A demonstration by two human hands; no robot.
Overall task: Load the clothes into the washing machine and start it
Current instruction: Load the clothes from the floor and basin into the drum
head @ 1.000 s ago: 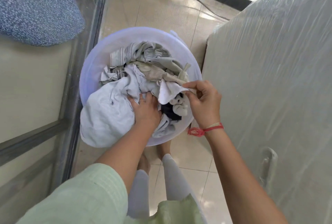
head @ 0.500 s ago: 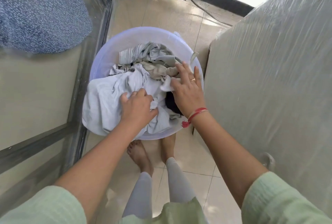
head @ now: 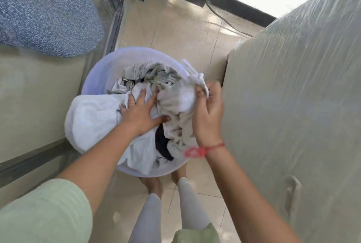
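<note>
Right hand point(head: 209, 114) grips the crumpled beige garment point(head: 175, 104) over the round lilac plastic tub point(head: 97, 73) at frame centre, left hand point(head: 139, 113) spread flat on the white laundry pile point(head: 93, 116) -- tangled bits could drag out onto the tiled floor point(head: 175, 34).

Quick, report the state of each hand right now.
Left hand: open, fingers spread, pressing on the white cloth.
Right hand: closed, holding the cream garment.

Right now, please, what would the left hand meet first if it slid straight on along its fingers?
Probably the crumpled grey garment just beyond the left hand in the tub, though depth is unclear.
</note>
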